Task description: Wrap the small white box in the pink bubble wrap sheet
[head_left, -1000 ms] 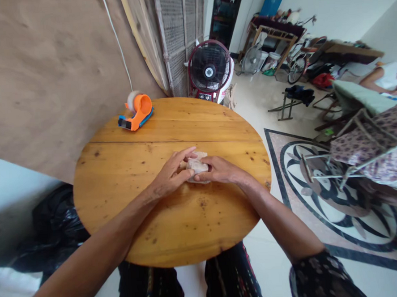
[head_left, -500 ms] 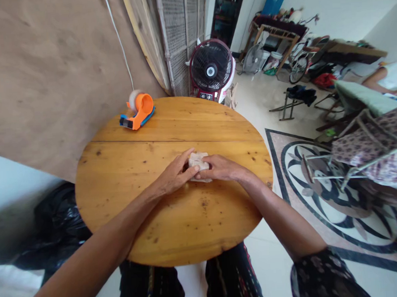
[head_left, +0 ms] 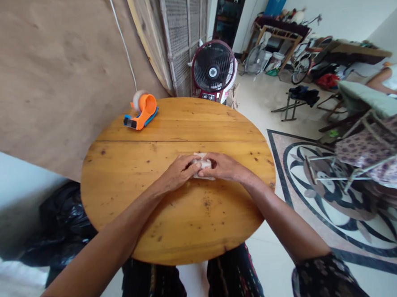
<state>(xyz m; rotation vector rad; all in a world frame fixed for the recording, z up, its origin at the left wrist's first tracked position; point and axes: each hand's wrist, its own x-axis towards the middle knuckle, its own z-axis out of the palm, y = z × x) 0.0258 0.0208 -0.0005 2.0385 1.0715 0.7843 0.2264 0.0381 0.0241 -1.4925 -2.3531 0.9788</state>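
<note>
A small whitish wrapped packet (head_left: 204, 164) lies on the oval wooden table (head_left: 186, 225), in front of me. My left hand (head_left: 182, 169) grips it from the left, thumb on its near top and fingers along the far side. From the right, my right hand (head_left: 222, 166) closes on the same packet, its thumb close to the left thumb. Part of the packet is hidden under the fingers, and what the wrapping contains cannot be made out. At the table's far left stands an orange and blue tape dispenser (head_left: 144, 111) with a roll of tape, apart from both hands.
Behind the table's far edge stands a dark red fan (head_left: 213, 71). A wooden board (head_left: 46, 77) rises along the left, with black plastic bags (head_left: 64, 215) below. On the right are a folding stool (head_left: 295, 102), a cloth-covered chair (head_left: 379, 142) and another person's arm (head_left: 379, 81).
My fingers and thumbs have shifted over the packet, with the thumbs now closer together and more of its top covered. The whole view has moved slightly.
</note>
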